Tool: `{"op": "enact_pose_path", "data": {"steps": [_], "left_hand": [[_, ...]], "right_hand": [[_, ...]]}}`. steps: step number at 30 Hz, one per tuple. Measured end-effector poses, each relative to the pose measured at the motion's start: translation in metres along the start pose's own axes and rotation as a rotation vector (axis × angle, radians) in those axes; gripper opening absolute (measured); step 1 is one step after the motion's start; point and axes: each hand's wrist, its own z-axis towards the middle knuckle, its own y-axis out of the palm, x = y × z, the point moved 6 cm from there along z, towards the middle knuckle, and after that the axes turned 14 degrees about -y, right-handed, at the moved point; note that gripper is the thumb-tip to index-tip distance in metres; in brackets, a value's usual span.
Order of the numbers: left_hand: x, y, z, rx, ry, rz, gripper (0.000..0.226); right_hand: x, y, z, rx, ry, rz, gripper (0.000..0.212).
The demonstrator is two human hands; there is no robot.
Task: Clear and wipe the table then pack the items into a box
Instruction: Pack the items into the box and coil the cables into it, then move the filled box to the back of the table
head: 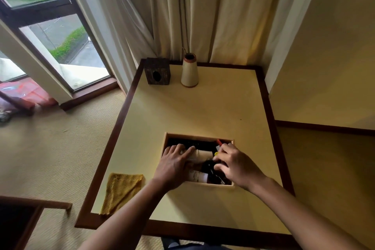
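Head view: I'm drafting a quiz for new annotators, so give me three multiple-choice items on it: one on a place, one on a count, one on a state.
1. Where does the yellow cloth lie relative to the box?
A) inside it
B) on the floor
C) on the table, to its left

2. How many things stand at the table's far edge?
A) two
B) none
C) five

3. What state is the box in?
A) shut with a lid
B) open on top
C) tipped on its side

Answers:
1. C, as the cloth sits at the table's near left corner, outside the box.
2. A, as only the dark tissue box and the vase stand there.
3. B, as the left hand and the right hand reach into its open top.
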Motion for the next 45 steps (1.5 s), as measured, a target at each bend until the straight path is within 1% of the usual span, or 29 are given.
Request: {"op": "enact_pose_path", "data": {"steps": [1, 2, 4, 7, 9, 11, 13, 15, 17, 19, 21, 23, 25, 27, 29, 32, 36, 38, 43, 45], "left_hand": [[0.000, 0.000, 0.000, 0.004, 0.004, 0.001, 0.061], [0.000, -0.001, 0.000, 0.009, 0.007, 0.001, 0.061], [0.001, -0.001, -0.001, 0.005, 0.011, 0.007, 0.061], [0.003, -0.003, -0.003, -0.012, 0.014, 0.014, 0.061], [0.003, -0.002, -0.003, -0.012, 0.020, 0.028, 0.061], [0.005, -0.001, -0.002, -0.004, 0.032, 0.078, 0.063], [0.008, -0.002, -0.001, 0.041, 0.048, 0.149, 0.065], [0.010, -0.011, -0.003, 0.116, 0.035, 0.174, 0.066], [0.006, -0.020, -0.009, 0.166, -0.064, 0.093, 0.063], [-0.009, -0.027, -0.017, 0.215, -0.246, -0.081, 0.058], [-0.030, -0.027, -0.023, 0.227, -0.455, -0.347, 0.055], [-0.050, -0.011, -0.026, 0.123, -0.605, -0.646, 0.055], [-0.059, 0.006, -0.031, -0.020, -0.657, -0.927, 0.054], [-0.064, 0.018, -0.035, -0.106, -0.662, -1.162, 0.050], [-0.065, 0.022, -0.035, -0.119, -0.650, -1.245, 0.049], [-0.059, 0.017, -0.035, -0.115, -0.585, -1.261, 0.049], [-0.063, 0.016, -0.029, -0.108, -0.567, -1.245, 0.041], [-0.061, 0.012, -0.027, -0.086, -0.561, -1.238, 0.038], [-0.045, -0.011, -0.004, -0.041, -0.498, -1.227, 0.037], [-0.032, -0.024, 0.016, -0.023, -0.469, -1.224, 0.041]], "right_hand": [[0.002, 0.003, -0.001, 0.040, -0.033, -0.053, 0.021], [0.002, 0.010, -0.001, 0.044, -0.092, -0.123, 0.021], [0.001, 0.028, -0.004, -0.011, -0.189, -0.271, 0.011], [0.007, 0.041, -0.010, -0.047, -0.163, -0.409, 0.006], [0.008, 0.040, -0.012, -0.015, -0.105, -0.428, 0.010], [0.007, 0.036, -0.015, 0.088, -0.043, -0.300, 0.018], [0.003, 0.030, -0.020, 0.230, 0.007, -0.144, 0.027], [0.006, 0.027, -0.027, 0.368, 0.134, 0.035, 0.035], [0.015, 0.029, -0.036, 0.490, 0.311, 0.183, 0.040], [0.023, 0.036, -0.043, 0.580, 0.475, 0.357, 0.045], [0.027, 0.050, -0.051, 0.615, 0.608, 0.598, 0.048], [0.027, 0.064, -0.055, 0.628, 0.686, 0.824, 0.048], [0.025, 0.074, -0.059, 0.684, 0.694, 0.967, 0.047], [0.022, 0.079, -0.058, 0.729, 0.686, 1.036, 0.046], [0.018, 0.081, -0.057, 0.746, 0.688, 1.083, 0.047], [0.015, 0.079, -0.057, 0.795, 0.706, 1.124, 0.047], [0.013, 0.079, -0.051, 0.755, 0.667, 1.116, 0.054], [0.014, 0.076, -0.050, 0.744, 0.658, 1.108, 0.054], [0.023, 0.048, -0.042, 0.787, 0.645, 1.087, 0.050], [0.038, 0.030, -0.036, 0.797, 0.638, 1.062, 0.050]]}}
